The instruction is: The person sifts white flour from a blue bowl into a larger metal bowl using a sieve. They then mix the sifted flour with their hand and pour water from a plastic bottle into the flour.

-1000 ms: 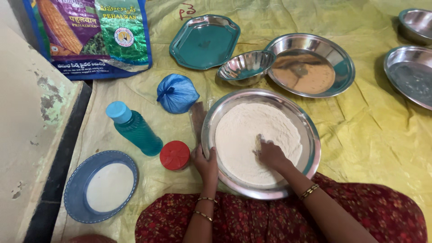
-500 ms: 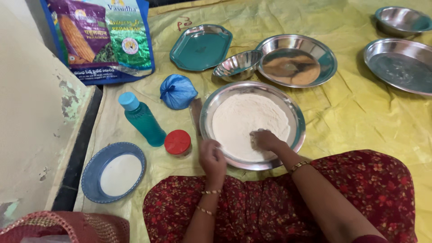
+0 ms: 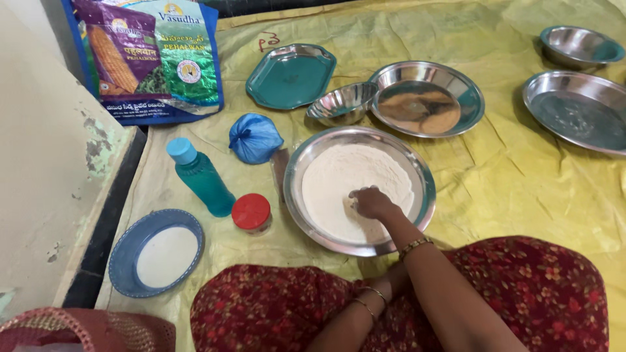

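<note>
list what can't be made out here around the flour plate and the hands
Head view, the only one:
- Left hand: mostly tucked behind the right forearm and the red patterned skirt; its grip cannot be told.
- Right hand: fingertips curled down into the flour, so whether they pinch any is hidden.
- Steel bowl: cut off by the right edge.
- Blue tied bag: opaque, contents unseen.
- Pinkish woven thing: cut off by the bottom edge.

Flour plate at centre, other vessels around it.
The flour (image 3: 355, 186) lies in the steel plate (image 3: 422, 177); left of it stand the jar (image 3: 252, 212) and bottle (image 3: 201, 178), behind it the small bowl (image 3: 342, 103), with the tied bag (image 3: 254, 138) between bottle and bowl.
</note>
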